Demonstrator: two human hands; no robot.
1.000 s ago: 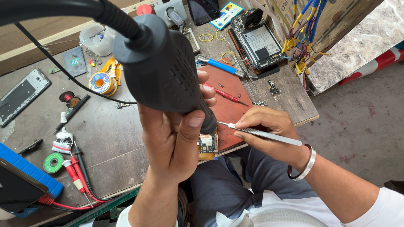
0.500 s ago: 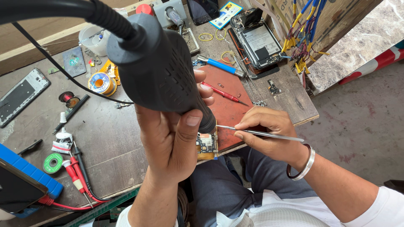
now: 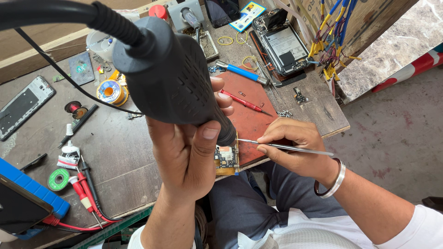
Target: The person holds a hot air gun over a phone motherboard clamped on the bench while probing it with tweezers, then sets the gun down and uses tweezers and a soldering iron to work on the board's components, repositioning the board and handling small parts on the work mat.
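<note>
Black ribbed plastic makes up the thick handle of the hot-air tool [image 3: 177, 80], which the left hand [image 3: 187, 157] grips in a full closed fist, thumb laid along the near side. Its long axis runs from the far left, where the black cable enters, down toward the near right, with the nozzle end pointing down at the small circuit board [image 3: 226, 159] at the near edge of the reddish-brown work mat [image 3: 247, 120]. Held against the picture from half a second ago, the tool sits much as it did, tilted the same way, and the left fist has not loosened. The right hand [image 3: 295, 147] is closed in a pinch on the thin silver metal tweezers [image 3: 284, 146], which lie almost level, long axis left to right, tips pointing left and meeting the board just beside the nozzle; since the earlier picture the tips have stayed at that same spot with only a slight shift of the hand. A silver bangle [image 3: 333, 182] circles the right wrist. On the worn grey workbench [image 3: 115, 152], far of the mat, lie a blue-handled screwdriver [image 3: 242, 72] and a slim red-handled tool [image 3: 242, 101], both angled from far left to near right. Farther off rests an opened phone [image 3: 284, 46] beside bundled yellow and blue wires [image 3: 334, 27]. To the near left lie red multimeter probes [image 3: 83, 196] and a green solder reel [image 3: 59, 180].
</note>
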